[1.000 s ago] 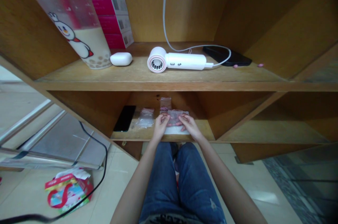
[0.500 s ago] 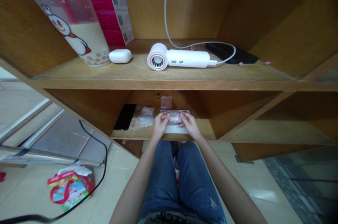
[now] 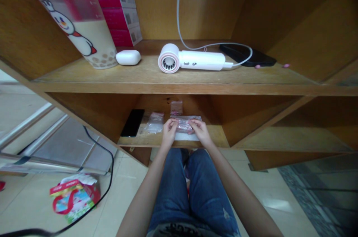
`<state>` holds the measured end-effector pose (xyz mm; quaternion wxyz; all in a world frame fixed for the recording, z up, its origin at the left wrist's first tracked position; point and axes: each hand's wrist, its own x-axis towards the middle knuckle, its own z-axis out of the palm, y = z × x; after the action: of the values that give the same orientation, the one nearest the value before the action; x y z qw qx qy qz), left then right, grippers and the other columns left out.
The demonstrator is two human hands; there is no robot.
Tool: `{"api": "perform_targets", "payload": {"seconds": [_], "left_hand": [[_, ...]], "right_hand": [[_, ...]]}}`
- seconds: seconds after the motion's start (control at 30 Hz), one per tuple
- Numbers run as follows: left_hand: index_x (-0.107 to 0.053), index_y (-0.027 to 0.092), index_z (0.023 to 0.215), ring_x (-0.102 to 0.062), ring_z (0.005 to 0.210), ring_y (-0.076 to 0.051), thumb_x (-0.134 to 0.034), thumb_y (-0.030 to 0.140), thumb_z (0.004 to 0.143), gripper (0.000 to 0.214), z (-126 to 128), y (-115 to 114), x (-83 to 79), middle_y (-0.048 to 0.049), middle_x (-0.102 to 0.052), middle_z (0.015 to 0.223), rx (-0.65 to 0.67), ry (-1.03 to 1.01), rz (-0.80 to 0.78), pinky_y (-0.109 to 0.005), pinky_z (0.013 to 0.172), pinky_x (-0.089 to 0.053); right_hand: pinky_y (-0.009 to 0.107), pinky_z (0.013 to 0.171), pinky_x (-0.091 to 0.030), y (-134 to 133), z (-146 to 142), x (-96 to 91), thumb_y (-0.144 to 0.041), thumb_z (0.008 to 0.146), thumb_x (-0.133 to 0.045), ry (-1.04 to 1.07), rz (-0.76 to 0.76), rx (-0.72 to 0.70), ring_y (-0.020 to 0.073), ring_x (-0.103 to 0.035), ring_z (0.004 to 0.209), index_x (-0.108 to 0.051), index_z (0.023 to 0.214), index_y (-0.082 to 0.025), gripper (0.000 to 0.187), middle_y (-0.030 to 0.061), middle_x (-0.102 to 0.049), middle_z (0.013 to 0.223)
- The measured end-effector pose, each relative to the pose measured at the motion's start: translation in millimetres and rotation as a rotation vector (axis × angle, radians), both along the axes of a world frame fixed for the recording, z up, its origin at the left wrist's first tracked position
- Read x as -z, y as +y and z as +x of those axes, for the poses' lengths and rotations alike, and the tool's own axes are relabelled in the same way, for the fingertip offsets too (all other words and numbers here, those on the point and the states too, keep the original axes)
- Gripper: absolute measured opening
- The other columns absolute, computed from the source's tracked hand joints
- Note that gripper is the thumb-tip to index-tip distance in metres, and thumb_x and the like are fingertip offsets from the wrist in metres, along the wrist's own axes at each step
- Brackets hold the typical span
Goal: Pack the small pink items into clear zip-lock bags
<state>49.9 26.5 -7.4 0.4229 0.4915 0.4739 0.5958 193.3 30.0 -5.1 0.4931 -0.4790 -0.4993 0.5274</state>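
Observation:
On the lower shelf, a clear plastic packet (image 3: 184, 123) with a pinkish tint lies between my hands, over a white sheet (image 3: 185, 136). My left hand (image 3: 169, 131) pinches its left part with thumb and fingers. At its right part, my right hand (image 3: 200, 130) has thumb and fingertips pressed together on the plastic. What is inside the packet is too small to make out. Just behind it sits a small clear bag (image 3: 176, 107) with pink bits in it. To the left of my left hand are clear plastic bags (image 3: 155, 122).
A black phone (image 3: 132, 123) lies at the lower shelf's left. Above, the upper shelf holds a bubble-tea cup (image 3: 81, 32), pink boxes (image 3: 119, 19), a white earbud case (image 3: 128, 57), a white hair dryer (image 3: 192, 60) and a black pouch (image 3: 248, 56). A colourful bag (image 3: 74, 198) rests on the floor.
The view has shifted slightly. Both hands stay on the packet, with the fingers of my right hand a little further left.

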Motion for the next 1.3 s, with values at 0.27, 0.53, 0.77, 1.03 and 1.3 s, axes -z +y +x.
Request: {"api": "perform_targets", "payload": {"seconds": [0.27,0.53,0.77,1.03,1.3], "left_hand": [[-0.061,0.014,0.07,-0.053,0.065,-0.012,-0.059,0.033,0.072,0.019,4.9,-0.1,-2.9,-0.0004,-0.061,0.067,0.094,0.034,0.001,-0.021,0.061,-0.039],[-0.06,0.015,0.069,-0.055,0.066,-0.012,-0.055,0.025,0.073,0.011,5.9,-3.7,-3.8,0.0001,-0.061,0.067,0.066,0.07,0.045,-0.021,0.061,-0.04],[-0.064,0.015,0.075,-0.058,0.074,-0.015,-0.06,0.029,0.071,0.015,9.5,-5.4,-1.9,-0.0034,-0.065,0.076,0.086,0.065,0.057,-0.024,0.071,-0.043],[-0.063,0.015,0.072,-0.058,0.072,-0.014,-0.06,0.029,0.072,0.015,10.7,-5.7,4.7,-0.0025,-0.065,0.073,0.106,0.077,0.057,-0.024,0.07,-0.043],[-0.065,0.014,0.082,-0.06,0.081,-0.017,-0.048,0.04,0.08,0.031,8.5,-2.7,1.0,-0.0065,-0.068,0.085,0.185,0.08,0.023,-0.027,0.076,-0.044]], "right_hand": [[0.027,0.058,-0.046,1.9,-4.8,2.3,-0.044,0.064,-0.066,0.035,0.095,0.027,0.0162,-0.059,0.062,-0.064,0.073,-0.017,0.029,0.0043,-0.067,0.072],[0.024,0.052,-0.042,-3.1,-6.8,-4.9,-0.04,0.067,-0.063,-0.04,0.151,0.026,0.0144,-0.056,0.056,-0.062,0.07,-0.016,0.024,0.0029,-0.064,0.063],[0.026,0.053,-0.045,-3.5,-4.6,-3.6,-0.04,0.068,-0.063,-0.053,0.136,-0.023,0.0153,-0.058,0.058,-0.063,0.08,-0.016,0.027,0.0046,-0.066,0.07],[0.025,0.058,-0.047,-7.7,-1.2,-3.5,-0.039,0.072,-0.06,-0.105,0.21,-0.053,0.0157,-0.06,0.065,-0.063,0.082,-0.016,0.024,0.005,-0.067,0.077],[0.027,0.059,-0.05,-5.4,6.2,-3.8,-0.044,0.071,-0.059,-0.081,0.16,0.005,0.0185,-0.062,0.072,-0.065,0.079,-0.018,0.028,0.0054,-0.068,0.082]]}}
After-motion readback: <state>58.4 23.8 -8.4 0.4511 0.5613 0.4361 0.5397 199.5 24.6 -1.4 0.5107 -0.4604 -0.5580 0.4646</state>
